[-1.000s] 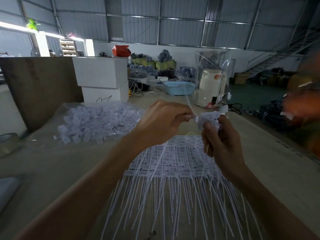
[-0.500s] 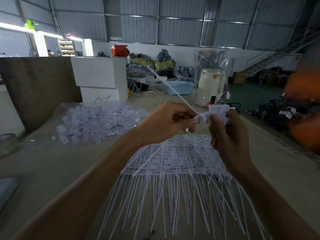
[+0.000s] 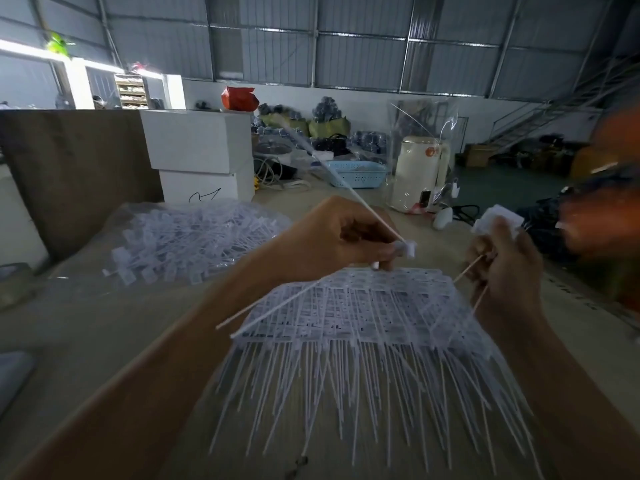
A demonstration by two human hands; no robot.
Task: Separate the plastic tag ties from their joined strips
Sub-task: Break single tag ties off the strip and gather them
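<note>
Left hand [image 3: 341, 237] at frame centre pinching one tag tie [image 3: 408, 248]; right hand [image 3: 507, 268] at right gripping joined strip [image 3: 498, 220], hands apart.

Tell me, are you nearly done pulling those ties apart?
Not nearly. Done: a heap of loose ties on the table. In hand: the left hand pinches one tie; the right hand grips a small bunch. Left: a stack of joined strips.

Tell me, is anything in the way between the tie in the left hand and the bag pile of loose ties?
Nothing visible is. The left hand pinches a single tie, and only bare table lies between it and the bag pile to its left.
</note>
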